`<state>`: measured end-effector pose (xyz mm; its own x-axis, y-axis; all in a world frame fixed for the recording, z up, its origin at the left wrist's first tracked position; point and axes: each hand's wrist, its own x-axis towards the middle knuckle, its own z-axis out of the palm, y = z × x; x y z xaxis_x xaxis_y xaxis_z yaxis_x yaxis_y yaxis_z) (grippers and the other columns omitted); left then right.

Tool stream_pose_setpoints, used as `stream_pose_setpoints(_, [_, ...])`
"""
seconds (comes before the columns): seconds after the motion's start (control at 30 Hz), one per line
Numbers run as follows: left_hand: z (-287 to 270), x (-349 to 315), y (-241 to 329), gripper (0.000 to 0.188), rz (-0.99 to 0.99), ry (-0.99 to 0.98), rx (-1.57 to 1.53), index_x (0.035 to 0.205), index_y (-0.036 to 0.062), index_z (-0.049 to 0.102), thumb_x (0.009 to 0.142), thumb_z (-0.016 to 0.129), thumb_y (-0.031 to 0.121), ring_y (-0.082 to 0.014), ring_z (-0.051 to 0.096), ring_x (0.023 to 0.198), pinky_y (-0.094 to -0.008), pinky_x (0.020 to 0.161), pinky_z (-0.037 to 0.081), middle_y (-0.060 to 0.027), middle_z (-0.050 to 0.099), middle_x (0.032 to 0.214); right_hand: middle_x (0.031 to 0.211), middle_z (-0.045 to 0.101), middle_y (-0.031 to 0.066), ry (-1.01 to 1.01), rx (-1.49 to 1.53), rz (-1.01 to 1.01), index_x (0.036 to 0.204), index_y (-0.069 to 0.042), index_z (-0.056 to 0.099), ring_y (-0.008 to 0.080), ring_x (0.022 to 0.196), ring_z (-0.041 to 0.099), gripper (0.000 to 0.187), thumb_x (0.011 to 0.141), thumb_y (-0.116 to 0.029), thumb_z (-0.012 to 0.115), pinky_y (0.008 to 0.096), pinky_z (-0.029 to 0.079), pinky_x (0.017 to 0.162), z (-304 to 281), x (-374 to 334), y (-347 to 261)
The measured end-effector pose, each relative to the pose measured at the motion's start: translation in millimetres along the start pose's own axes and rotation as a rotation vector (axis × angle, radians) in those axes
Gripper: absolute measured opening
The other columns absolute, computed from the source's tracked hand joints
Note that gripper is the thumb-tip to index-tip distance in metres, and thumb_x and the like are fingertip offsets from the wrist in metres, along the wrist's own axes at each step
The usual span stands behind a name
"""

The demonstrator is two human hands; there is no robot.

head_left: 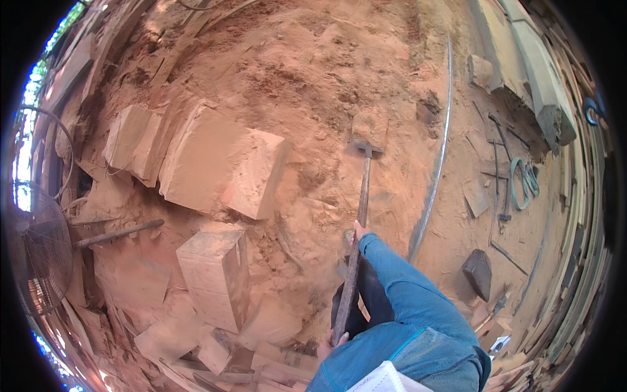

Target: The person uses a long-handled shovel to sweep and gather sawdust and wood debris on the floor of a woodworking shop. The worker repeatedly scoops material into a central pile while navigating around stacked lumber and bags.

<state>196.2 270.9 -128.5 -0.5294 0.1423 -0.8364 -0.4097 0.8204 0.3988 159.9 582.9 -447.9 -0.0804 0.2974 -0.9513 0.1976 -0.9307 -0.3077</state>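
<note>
The hoe (pixel 353 261) ran up the middle of my view, its shaft slanting away from the person's body and its flat blade (pixel 368 149) down by the dusty soil. I had the right hand (pixel 360 230) wrapped round the shaft partway along and the left hand (pixel 325 345) clasped near the butt end, so the two stood well apart. Just beyond the hoe's blade sat a small block (pixel 370 125), so close that I could not tell whether they touched.

I judged that a hard pull could make the blade skid off that block, and a loose grip could let the shaft twist. The dark trousers (pixel 375 294) were right beside the hoe, so a stroke drawn too far back could have knocked a leg. Left of the hoe, a big slab (pixel 209 160) and a square block (pixel 212 277) could have tripped a foot.

Right of the hoe lay a pale strip (pixel 447 124), which could have caught the blade on a stray stroke; farther right were a dark stone (pixel 478 274), a green strap (pixel 514 183) and a grey beam (pixel 541 78).

I made out no sure container: the round mesh (pixel 46 245), far left of the hoe, might have been a basket or a guard, its contents unclear.
</note>
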Motion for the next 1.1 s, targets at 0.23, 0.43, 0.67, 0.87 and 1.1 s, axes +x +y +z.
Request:
stream_pose_setpoints(0.23, [40.1,21.2,-22.6,0.049,-0.123,-0.206,-0.248,0.116,0.0018,0.063,0.081,0.077,0.034,-0.013,0.062,0.08,-0.0286,0.076,0.049,-0.0085,0.067,0.086,0.058,0.048,0.0114,0.086,-0.114,0.008,0.09,-0.002,0.046,0.0247,0.042,0.05,0.041,0.096,-0.043,0.052,0.0442,0.047,0.039,-19.3,0.6,-20.4])
stream_pose_setpoints(0.43, [84.3,45.1,78.8,0.05,-0.024,-0.096,-0.245,0.119,0.003,0.061,0.082,0.075,0.034,-0.0131,0.062,0.08,-0.0282,0.076,0.049,-0.0084,0.067,0.085,0.055,0.049,0.0127,0.063,-0.224,-0.076,0.082,0.002,0.05,0.028,0.042,0.053,0.045,0.096,-0.041,0.051,0.0469,0.047,0.039,-13.3,50.3,-125.7])
stream_pose_setpoints(0.67, [137.6,144.6,235.7,0.057,0.191,-0.102,0.026,0.127,0.0114,0.057,0.08,0.073,0.039,-0.0349,0.068,0.091,-0.0396,0.078,0.052,-0.0198,0.069,0.096,0.055,0.049,0.0096,0.017,-0.208,-0.124,0.078,-0.002,0.049,0.0247,0.042,0.051,0.04,0.096,-0.038,0.051,0.0439,0.049,0.042,11.9,166.0,-305.0])
stream_pose_setpoints(0.87, [180.2,187.8,231.5,0.057,0.146,-0.109,0.255,0.132,0.0182,0.052,0.079,0.068,0.03,-0.0374,0.067,0.087,-0.045,0.074,0.053,-0.0183,0.069,0.094,0.059,0.048,0.006,-0.194,-0.038,0.017,0.08,-0.007,0.048,0.0208,0.046,0.049,0.029,0.093,-0.032,0.057,0.04,0.047,0.042,-3.0,221.3,-338.4])
stream_pose_setpoints(1.1, [161.1,237.3,128.2,0.053,0.274,0.021,0.27,0.128,0.0233,0.056,0.075,0.063,0.021,-0.0405,0.066,0.077,-0.049,0.068,0.052,-0.0219,0.066,0.082,0.056,0.043,0.0042,-0.081,-0.129,-0.128,0.077,-0.011,0.045,0.0194,0.045,0.045,0.026,0.091,-0.027,0.06,0.0385,0.044,0.043,13.9,225.4,-257.6])
